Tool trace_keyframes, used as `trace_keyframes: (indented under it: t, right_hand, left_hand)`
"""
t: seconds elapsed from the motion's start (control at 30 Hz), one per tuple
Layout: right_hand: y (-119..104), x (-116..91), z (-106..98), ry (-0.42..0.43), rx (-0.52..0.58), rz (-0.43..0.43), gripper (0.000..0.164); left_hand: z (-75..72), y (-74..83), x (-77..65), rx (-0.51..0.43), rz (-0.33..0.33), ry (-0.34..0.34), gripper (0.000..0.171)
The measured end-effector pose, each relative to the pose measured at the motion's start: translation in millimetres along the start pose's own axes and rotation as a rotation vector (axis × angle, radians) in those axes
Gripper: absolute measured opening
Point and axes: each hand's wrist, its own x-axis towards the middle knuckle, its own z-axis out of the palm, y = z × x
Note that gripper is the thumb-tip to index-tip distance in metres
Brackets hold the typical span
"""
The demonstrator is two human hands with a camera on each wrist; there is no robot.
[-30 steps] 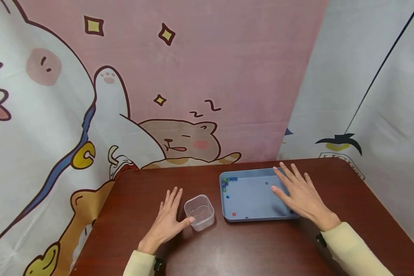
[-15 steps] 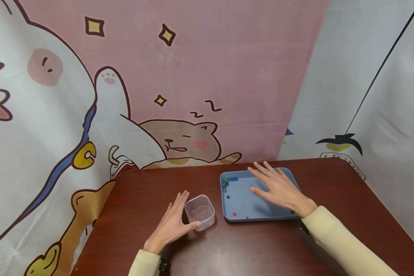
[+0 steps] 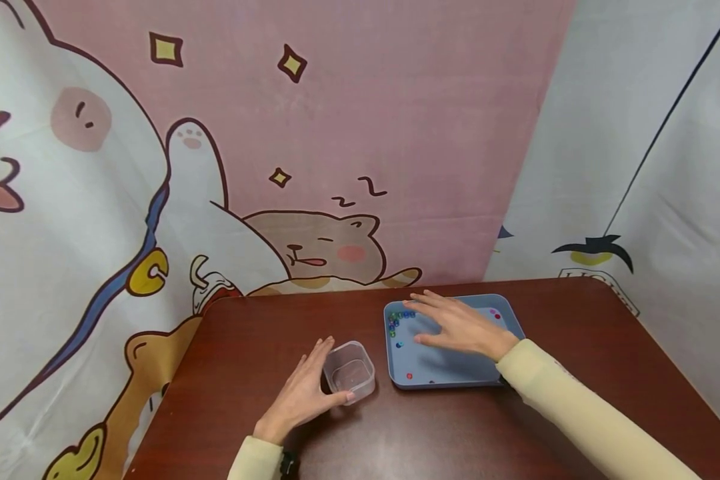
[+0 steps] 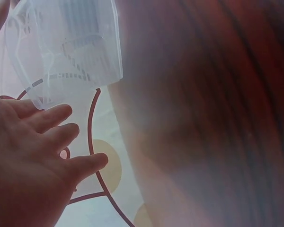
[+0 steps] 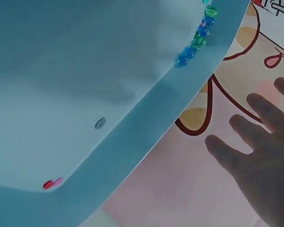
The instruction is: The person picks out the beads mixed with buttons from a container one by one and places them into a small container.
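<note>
A clear square plastic container (image 3: 360, 392) stands on the table beside my left hand (image 3: 297, 399). The left thumb is at its near side and the fingers at its left; the left wrist view shows them spread and fairly straight by the container (image 4: 80, 56). I cannot tell how firmly they touch it. My right hand (image 3: 459, 327) hovers above the blue tray (image 3: 450, 375), fingers extended, holding nothing. Several blue and green glass marbles (image 3: 393, 325) line the tray's far left corner, seen also as marbles (image 5: 197, 43) in the right wrist view.
Small flat pieces lie in the tray: a red one (image 3: 409, 376) near the front, a red one (image 5: 48, 184) beside a pink one in a corner, and a grey one (image 5: 100, 123). The brown table (image 3: 246, 333) ends at a cartoon-printed cloth (image 3: 444, 133).
My right hand has moved left across the tray toward the marbles, uncovering the tray's right end. My left hand has shifted right, closer around the container. Container and tray stay put.
</note>
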Motion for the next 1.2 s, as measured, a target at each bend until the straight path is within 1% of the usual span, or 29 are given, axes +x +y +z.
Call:
trace_keyframes:
  t: [0.17,0.3,0.43,0.6,0.77,0.9,1.2]
  right_hand:
    - [-2.3,11.3,7.6,-0.042,-0.004,-0.001,0.077]
    - [-2.9,20.1,15.3,-0.057,0.003,-0.016,0.072]
    - [-2.2,28.1,22.5,-0.07,0.039,-0.026,0.068]
    - [-0.8,36.7,28.4,-0.083,0.055,-0.032,0.059]
    - [-0.5,42.5,30.6,-0.088,0.065,-0.021,0.049]
    - [-1.3,46.1,31.4,-0.108,0.067,-0.026,0.045]
    - [4.4,53.7,39.2,-0.136,0.026,-0.086,0.037]
  left_hand:
    - [0.5,-0.5,-0.8,-0.002,-0.018,-0.004,0.111]
    - [1.1,-1.0,-0.8,-0.006,-0.023,-0.004,0.109]
    - [1.2,-0.3,-1.0,-0.016,-0.023,-0.01,0.107]
    - [0.8,1.0,-1.7,-0.026,-0.044,-0.016,0.107]
    - [0.6,0.8,-1.6,-0.041,-0.062,-0.021,0.106]
    - [0.5,0.4,-1.0,-0.046,-0.065,-0.024,0.105]
    - [3.0,-1.4,-0.7,-0.055,-0.057,-0.025,0.105]
